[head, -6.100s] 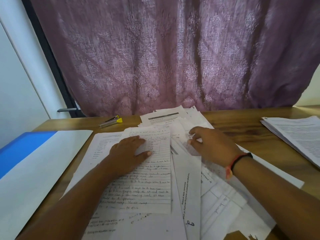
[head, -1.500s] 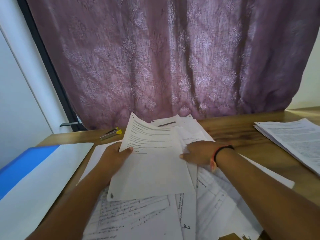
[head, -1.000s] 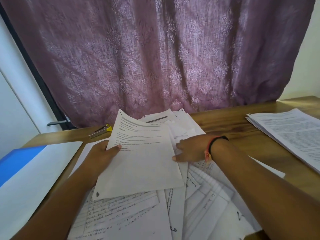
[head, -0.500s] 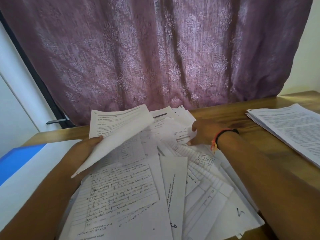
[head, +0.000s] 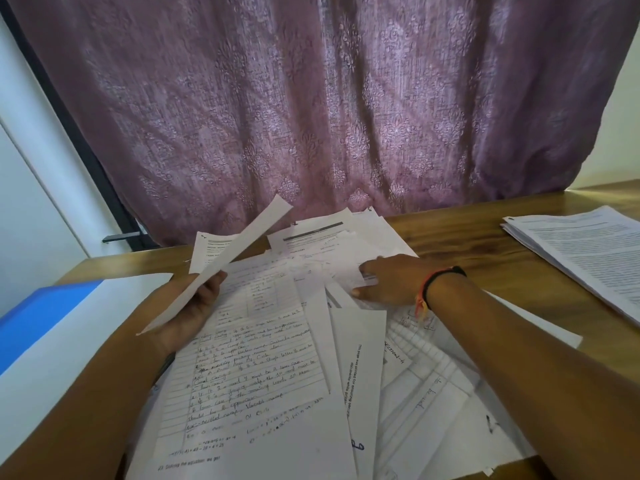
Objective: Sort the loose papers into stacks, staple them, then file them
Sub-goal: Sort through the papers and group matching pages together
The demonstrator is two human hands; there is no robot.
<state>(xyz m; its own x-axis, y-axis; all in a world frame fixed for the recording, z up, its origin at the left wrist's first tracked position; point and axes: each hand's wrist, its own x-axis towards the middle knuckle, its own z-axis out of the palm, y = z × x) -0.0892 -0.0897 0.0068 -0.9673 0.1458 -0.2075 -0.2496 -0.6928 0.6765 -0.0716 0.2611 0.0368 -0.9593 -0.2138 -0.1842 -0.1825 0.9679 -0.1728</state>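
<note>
A messy pile of loose papers [head: 311,358], printed and handwritten, covers the middle of the wooden table [head: 460,244]. My left hand [head: 194,306] grips a few printed sheets [head: 228,258] lifted off the pile and tilted nearly edge-on toward me. My right hand [head: 388,280] rests on the far right part of the pile, its fingers and thumb on a sheet there. A handwritten lined page [head: 249,368] lies on top near me. The stapler is hidden in this view.
A blue file folder [head: 31,317] with a white sheet [head: 69,341] on it lies at the left. A separate stack of printed pages [head: 581,251] sits at the right table edge. A purple curtain [head: 311,116] hangs right behind the table.
My left hand has lifted the printed sheets off the pile and swung them up to the left, uncovering the handwritten page. My right hand has moved farther back onto the pile.
</note>
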